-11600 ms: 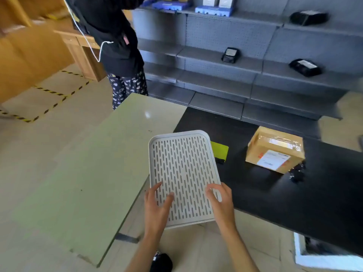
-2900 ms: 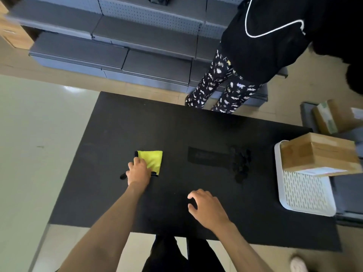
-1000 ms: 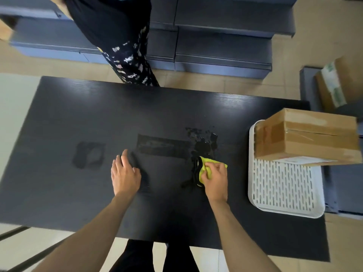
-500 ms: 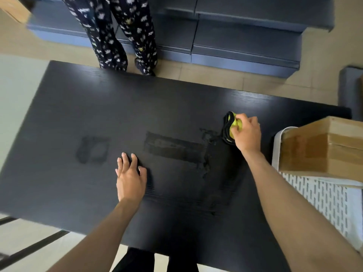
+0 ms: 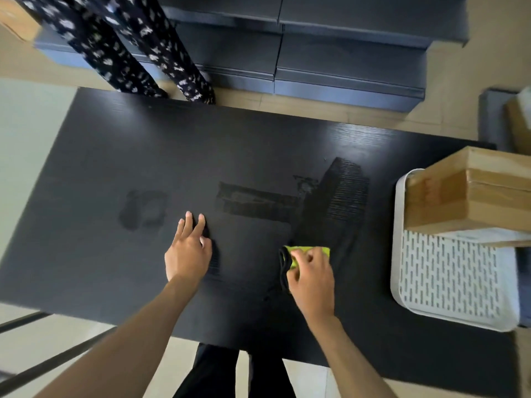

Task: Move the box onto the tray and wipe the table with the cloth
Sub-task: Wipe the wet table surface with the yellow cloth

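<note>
My right hand presses a yellow-green cloth with a black edge onto the black table, near the front middle. A wet streak runs from the cloth up and to the right. Flat on the table to the left lies my left hand, fingers apart and holding nothing. The cardboard box stands on the far part of the white slotted tray at the table's right end.
Darker wet patches mark the table's middle and left. A person's patterned trouser legs stand beyond the far edge. Grey shelving lies behind. Another box sits at the far right, off the table. A pale green table adjoins on the left.
My right hand has drawn the cloth back from the far side of the table toward me, leaving a fresh wet streak. My left hand stays flat in place.
</note>
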Demonstrator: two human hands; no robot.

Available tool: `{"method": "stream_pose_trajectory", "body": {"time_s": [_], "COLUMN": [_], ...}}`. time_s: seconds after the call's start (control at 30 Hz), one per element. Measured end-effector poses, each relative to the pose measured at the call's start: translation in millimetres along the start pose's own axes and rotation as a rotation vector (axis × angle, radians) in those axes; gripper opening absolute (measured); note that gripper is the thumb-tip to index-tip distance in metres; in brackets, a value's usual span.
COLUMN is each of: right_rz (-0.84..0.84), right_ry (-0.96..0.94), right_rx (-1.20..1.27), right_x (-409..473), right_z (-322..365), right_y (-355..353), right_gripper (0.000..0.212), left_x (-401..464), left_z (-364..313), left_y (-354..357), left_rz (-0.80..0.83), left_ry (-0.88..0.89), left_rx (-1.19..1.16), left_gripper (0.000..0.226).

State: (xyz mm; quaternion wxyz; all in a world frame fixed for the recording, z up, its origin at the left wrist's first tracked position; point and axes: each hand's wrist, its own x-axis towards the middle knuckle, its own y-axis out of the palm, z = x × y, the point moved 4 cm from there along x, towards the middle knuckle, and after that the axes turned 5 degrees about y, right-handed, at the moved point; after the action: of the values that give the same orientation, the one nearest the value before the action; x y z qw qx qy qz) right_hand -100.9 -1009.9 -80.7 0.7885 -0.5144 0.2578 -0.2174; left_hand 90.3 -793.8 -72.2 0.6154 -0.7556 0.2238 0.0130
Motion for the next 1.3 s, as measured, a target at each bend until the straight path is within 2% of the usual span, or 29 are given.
{"method": "stream_pose_trajectory", "body": {"time_s": [0.13,0.23,0.43,0.6,0.73,0.87,1.07,1.2,1.3], "right_rz": [0.051,0.042,-0.071,-0.108,-0.141,-0.135,-0.070,0.018,0.090], "right_ry": [0.005,-0.018,0.038,0.014,0.047,0.013,-0.037,-0.099,-0.130], "right_rx": [0.043,0.045,0.068,0.083,0.118,0.125,0.051,0.043,0.057], "right_x": [-54,-43,84,196,234,203,76,-15,-44], "right_z": [13,13,9,11,21,26,43,64,72], "right_y": [18,16,-6,-21,-23,-17,13,33,41], "right_gripper": [0.031,0.032,0.032,0.029,0.028,0.032,0.034,0.032,0.032], "left_x": [-3,0,3,3,1,-4,0,16,24], "left_z": [11,16,21,22,21,20,31,45,50], "left_y": [-1,2,11,12,12,6,-10,-21,-18], "left_rz": [0.005,0.002,0.006,-0.006,-0.073,-0.090,-0.042,-0.003,0.007], "left_ry": [0.087,0.136,0.156,0.155,0.147,0.143,0.152,0.237,0.226], "left_rx": [0.021,0.047,0.039,0.044,0.048,0.024,-0.091,0.077,0.158], "left_gripper": [0.053,0.052,0.055,0.055,0.055,0.052,0.044,0.047,0.051]}}
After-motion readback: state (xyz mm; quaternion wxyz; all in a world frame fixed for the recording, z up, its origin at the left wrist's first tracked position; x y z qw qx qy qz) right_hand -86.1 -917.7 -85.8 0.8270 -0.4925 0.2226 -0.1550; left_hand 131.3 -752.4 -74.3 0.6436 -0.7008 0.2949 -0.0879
